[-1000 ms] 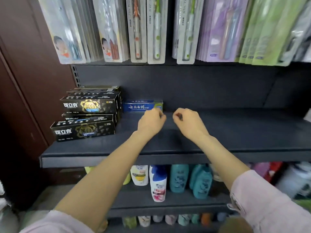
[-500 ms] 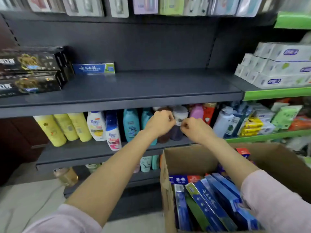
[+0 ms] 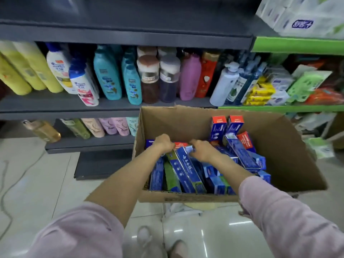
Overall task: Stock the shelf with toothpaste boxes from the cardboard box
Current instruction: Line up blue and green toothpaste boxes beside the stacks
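Both my arms reached forward and down, sleeves pushed up. Left hand [image 3: 163, 143] and right hand [image 3: 202, 150] sat close together, fingers curled downward.

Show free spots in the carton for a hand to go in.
Bare room: the far part of the cardboard box, between its back wall and the toothpaste boxes, left of two upright red-topped boxes. Crowded: the near half, where left hand and right hand dig.

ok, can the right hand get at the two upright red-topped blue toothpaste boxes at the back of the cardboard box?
Probably yes. The right hand is already inside the open brown cardboard box, and the two upright red-topped blue toothpaste boxes stand exposed just beyond it, with nothing covering them.
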Motion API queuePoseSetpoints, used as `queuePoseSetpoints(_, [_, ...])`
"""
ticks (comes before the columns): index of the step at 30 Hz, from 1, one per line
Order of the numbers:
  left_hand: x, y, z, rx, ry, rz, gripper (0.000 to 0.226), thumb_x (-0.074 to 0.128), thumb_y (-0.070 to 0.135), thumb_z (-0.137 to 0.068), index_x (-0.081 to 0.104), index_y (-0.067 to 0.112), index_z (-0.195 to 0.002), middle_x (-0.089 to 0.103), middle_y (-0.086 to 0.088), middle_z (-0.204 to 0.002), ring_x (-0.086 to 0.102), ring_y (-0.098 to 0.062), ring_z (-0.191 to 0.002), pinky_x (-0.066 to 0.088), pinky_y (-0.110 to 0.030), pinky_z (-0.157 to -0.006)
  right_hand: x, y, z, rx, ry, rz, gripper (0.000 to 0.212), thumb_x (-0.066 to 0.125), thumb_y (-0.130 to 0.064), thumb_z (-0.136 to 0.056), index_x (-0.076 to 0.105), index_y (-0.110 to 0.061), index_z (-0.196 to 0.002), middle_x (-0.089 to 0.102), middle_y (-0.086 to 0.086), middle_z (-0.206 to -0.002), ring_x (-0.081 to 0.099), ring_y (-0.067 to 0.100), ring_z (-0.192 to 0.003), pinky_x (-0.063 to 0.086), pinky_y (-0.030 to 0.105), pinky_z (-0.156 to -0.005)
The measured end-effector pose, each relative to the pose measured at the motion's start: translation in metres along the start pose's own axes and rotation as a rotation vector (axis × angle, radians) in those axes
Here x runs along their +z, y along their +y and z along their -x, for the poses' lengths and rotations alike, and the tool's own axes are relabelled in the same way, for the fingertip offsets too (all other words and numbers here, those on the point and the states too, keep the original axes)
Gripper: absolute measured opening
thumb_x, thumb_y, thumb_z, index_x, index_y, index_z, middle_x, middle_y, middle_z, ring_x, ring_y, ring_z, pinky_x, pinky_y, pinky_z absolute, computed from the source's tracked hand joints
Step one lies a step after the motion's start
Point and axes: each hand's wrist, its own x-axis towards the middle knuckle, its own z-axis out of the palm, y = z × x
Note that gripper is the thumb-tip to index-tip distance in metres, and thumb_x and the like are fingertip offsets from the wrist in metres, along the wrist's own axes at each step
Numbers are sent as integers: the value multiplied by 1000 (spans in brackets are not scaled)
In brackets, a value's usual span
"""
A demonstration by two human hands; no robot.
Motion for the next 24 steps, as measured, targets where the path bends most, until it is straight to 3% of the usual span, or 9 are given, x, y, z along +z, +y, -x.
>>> queuePoseSetpoints(7, [43, -19, -34, -164, -150, 228, 57, 59, 27, -91, 40, 6, -140, 41, -13, -146, 45, -28, -130, 42, -37, -105, 31, -11, -28, 48, -214, 137, 38, 49, -13, -96, 46, 4, -130, 51, 21, -134, 51, 33, -122, 43, 35, -88])
queuePoseSetpoints(9, [48, -28, -41, -176, -153, 281, 62, 64, 30, -89, 39, 9, -142, 36, -11, -149, 45, -28, -130, 48, -37, -98, 40, -9, -31, 85, -268, 163, 57, 53, -17, -95, 29, 5, -142, 44, 20, -141, 48, 33, -126, 43, 35, -96])
queuePoseSetpoints(11, [49, -35, -47, -199, -139, 394, 64, 70, 32, -84, 46, 8, -138, 45, -9, -143, 51, -26, -123, 54, -32, -82, 51, -6, -37, 135, -321, 142, 83, 58, -23, -93, 2, 6, -147, 38, 21, -146, 44, 34, -130, 40, 36, -101])
queuePoseSetpoints(13, [51, -36, -51, -234, -125, 461, 63, 73, 36, -80, 51, 6, -131, 55, -10, -132, 57, -25, -115, 55, -34, -83, 55, -7, -40, 201, -331, 91, 96, 64, -27, -89, -7, 2, -148, 38, 22, -146, 41, 36, -131, 38, 39, -103])
queuePoseSetpoints(15, [56, -35, -55, -222, -70, 366, 62, 73, 38, -79, 51, 3, -126, 57, -13, -128, 56, -27, -114, 51, -35, -93, 49, -11, -40, 227, -312, 60, 94, 69, -31, -84, 8, 2, -147, 38, 18, -146, 40, 35, -133, 38, 39, -103])
queuePoseSetpoints(17, [56, -32, -53, -197, -17, 291, 57, 71, 35, -82, 52, 0, -123, 57, -13, -126, 55, -28, -115, 48, -33, -93, 42, -11, -37, 221, -291, 20, 78, 71, -32, -82, 29, 0, -140, 42, 15, -141, 41, 32, -131, 39, 37, -102])
queuePoseSetpoints(19, [51, -33, -54, -180, -26, 332, 41, 72, 31, -81, 61, 1, -107, 63, -13, -110, 61, -30, -107, 53, -37, -90, 40, -7, -35, 213, -287, -80, 60, 72, -31, -81, 43, -5, -126, 51, 14, -128, 47, 31, -126, 42, 36, -95])
queuePoseSetpoints(22, [29, -33, -49, -139, 19, 443, 18, 69, 23, -81, 62, 6, -78, 65, -13, -85, 65, -27, -85, 55, -39, -79, 41, -2, -36, 197, -183, -446, 41, 74, -25, -76, 56, -8, -107, 64, 10, -110, 61, 26, -101, 52, 34, -82])
queuePoseSetpoints(24, [8, -26, -42, -116, 74, 490, 17, 67, 23, -81, 63, 8, -73, 67, -12, -84, 65, -24, -81, 55, -37, -80, 29, -5, -30, 167, -103, -679, 41, 73, -21, -76, 49, -8, -106, 61, 5, -95, 59, 16, -80, 50, 29, -63])
